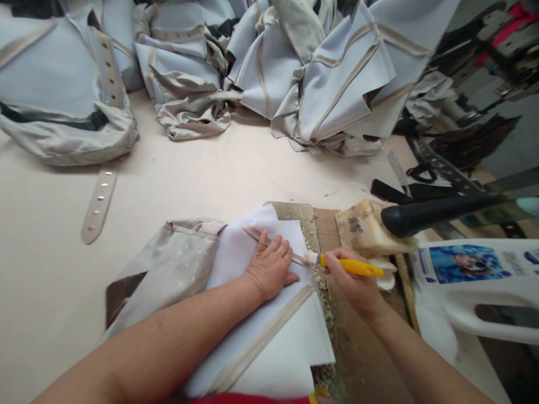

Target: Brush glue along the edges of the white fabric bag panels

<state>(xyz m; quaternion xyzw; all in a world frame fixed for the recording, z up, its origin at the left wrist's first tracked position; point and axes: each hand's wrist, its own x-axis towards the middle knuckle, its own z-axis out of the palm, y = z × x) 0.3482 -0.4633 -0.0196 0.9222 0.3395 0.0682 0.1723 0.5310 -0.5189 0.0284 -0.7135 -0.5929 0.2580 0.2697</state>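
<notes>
You are working a brush (pixel 356 267) against the edge of a white panel (pixel 272 315) that is lying at 6 o'clock on the work surface, partly over a crusted board (pixel 291 211). The bristles are meeting the panel's 2 o'clock edge, at the end of a beige strip, so the brushing appears to be under way. How much of the edge is already coated, and how much is remaining, you cannot tell from here. Similar pieces (pixel 261 78) are sitting heaped from 10 to 1 o'clock; whether they are finished is not showing.

Your left hand (pixel 272 264) is lying palm down on the panel, gripping nothing, its fingers pointing toward 1 o'clock and its forearm running back toward 8 o'clock. It is apparently steadying the piece. Your right hand (pixel 353 289) is grasping the brush by its yellow handle near the bristle end, the handle pointing toward 3 o'clock, while your forearm is slanting in from 4 o'clock.
</notes>
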